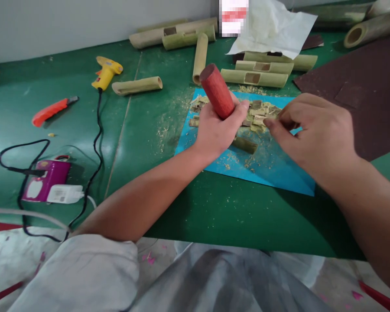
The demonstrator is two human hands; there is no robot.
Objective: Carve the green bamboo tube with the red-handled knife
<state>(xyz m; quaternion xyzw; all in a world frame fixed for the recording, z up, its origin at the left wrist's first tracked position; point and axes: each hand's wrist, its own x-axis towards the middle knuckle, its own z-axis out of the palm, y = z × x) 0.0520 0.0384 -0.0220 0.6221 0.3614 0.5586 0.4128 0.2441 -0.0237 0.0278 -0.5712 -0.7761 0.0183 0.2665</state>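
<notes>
Wrapped in my left hand (216,132) is a thick red cylindrical handle (217,92), tilted with its flat end up; whatever is at its lower end is hidden by the hand. My right hand (318,130) has thumb and forefinger drawn together beside a pile of bamboo chips (258,113). Whether a chip is between those fingertips cannot be made out. Both hands are over a blue board (273,175) sprinkled with shavings. A short green bamboo piece (246,145) lies on the board, partly covered by my left hand.
Notched bamboo tubes (269,79) lie behind the board, near a white paper sheet (273,30). To the left are a yellow glue gun (106,73), a bamboo tube (138,86), an orange cutter (52,112) and a purple power strip (60,171) with cables. Brown sheet (360,99) at right.
</notes>
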